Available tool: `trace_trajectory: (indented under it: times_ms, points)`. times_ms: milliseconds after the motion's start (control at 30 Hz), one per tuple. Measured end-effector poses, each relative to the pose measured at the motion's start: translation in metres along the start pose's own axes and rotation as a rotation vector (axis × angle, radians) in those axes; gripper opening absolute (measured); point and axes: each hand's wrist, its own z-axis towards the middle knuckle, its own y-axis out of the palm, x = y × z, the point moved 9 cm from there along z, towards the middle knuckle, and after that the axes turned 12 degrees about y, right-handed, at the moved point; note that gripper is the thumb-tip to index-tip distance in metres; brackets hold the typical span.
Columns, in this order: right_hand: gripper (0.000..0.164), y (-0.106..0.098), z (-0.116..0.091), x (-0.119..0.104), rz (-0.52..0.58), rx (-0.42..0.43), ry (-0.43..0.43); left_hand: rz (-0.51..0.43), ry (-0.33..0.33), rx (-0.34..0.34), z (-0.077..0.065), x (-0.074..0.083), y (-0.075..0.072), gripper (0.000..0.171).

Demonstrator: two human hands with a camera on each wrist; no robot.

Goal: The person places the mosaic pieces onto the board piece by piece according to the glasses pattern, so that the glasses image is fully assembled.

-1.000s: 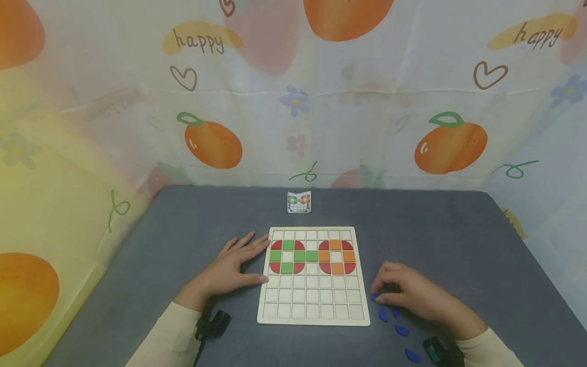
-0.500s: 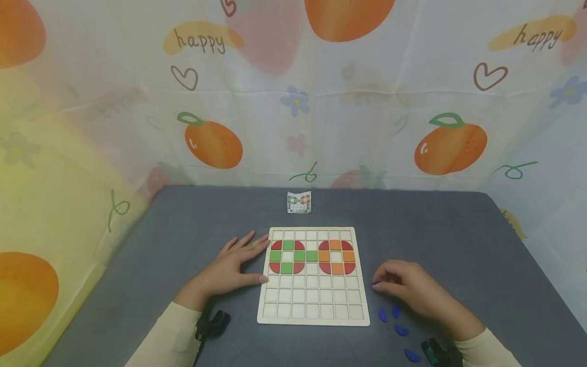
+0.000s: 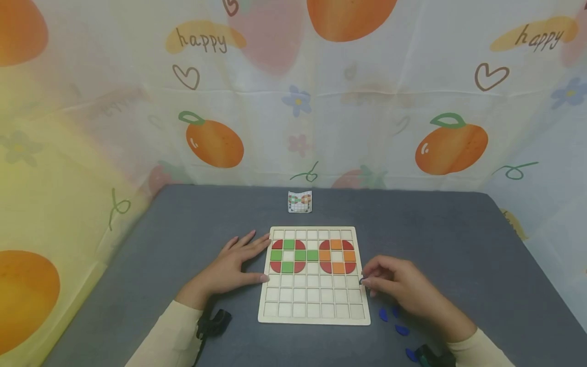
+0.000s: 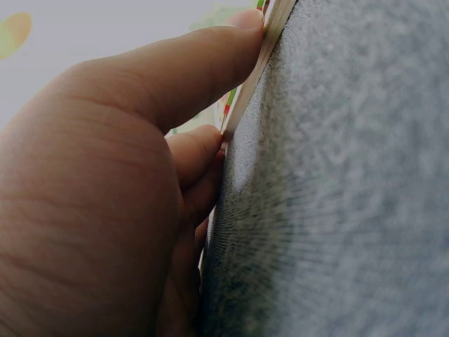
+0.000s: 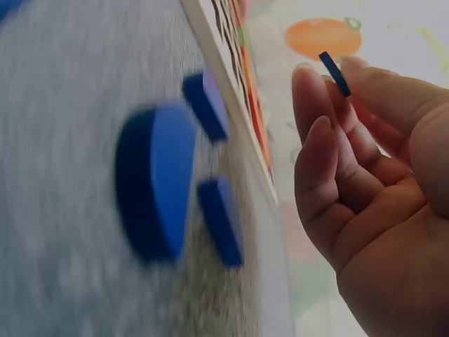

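Note:
A cream grid board (image 3: 313, 295) lies flat on the table, with red quarter-round pieces and green and orange squares in its upper cells. They form two rings, joined by a green square. My left hand (image 3: 229, 270) rests beside the board, its fingers fairly straight and spread, thumb and fingertips touching the left edge. At the board's right edge, my right hand (image 3: 403, 285) pinches a small blue piece (image 5: 334, 74) between thumb and fingertips, raised off the table. Several blue pieces with one curved side, such as this blue piece (image 5: 156, 186), lie below that hand.
A small pattern card (image 3: 300, 202) stands behind the board, printed with a similar design. The grey table (image 3: 220, 214) ends at a fruit-printed cloth (image 3: 357, 127). Black camera mounts (image 3: 214, 323) sit at both wrists.
My right hand has picked up a blue piece from the table and carried it left and up to the board's right edge. The left hand stays in place.

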Motion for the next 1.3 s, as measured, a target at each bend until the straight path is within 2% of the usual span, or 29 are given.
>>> trace_trajectory:
  times_ms: [100,267,367,567,733,867,1100,1300]
  points:
    - [0.008,0.006,0.001,-0.008,0.017,-0.016,-0.021,0.002,-0.003,0.000,0.001,0.000,-0.001,0.097]
    - [0.004,0.015,0.004,-0.025,-0.041,0.010,-0.099,0.010,0.000,-0.006,0.001,-0.001,0.000,0.097]
    - [0.005,0.023,0.009,-0.034,-0.050,0.015,-0.117,0.015,0.003,-0.008,0.001,-0.001,0.000,0.097]
    - [0.004,0.048,0.026,-0.043,0.000,-0.011,-0.071,0.013,-0.003,-0.003,0.000,-0.001,0.000,0.096]
    - [0.011,0.077,0.041,-0.046,-0.067,-0.016,-0.047,0.017,-0.001,0.002,0.000,-0.001,0.000,0.096]
    - [0.009,0.097,0.050,-0.051,-0.108,-0.018,-0.061,0.026,0.008,0.003,0.001,-0.001,0.000,0.096]
    - [0.009,0.127,0.066,-0.055,-0.036,-0.037,-0.002,0.015,0.020,0.007,0.000,0.000,0.000,0.095]
    - [0.008,0.144,0.077,-0.063,-0.025,0.006,0.010,0.016,0.022,0.004,0.000,-0.001,0.000,0.096]
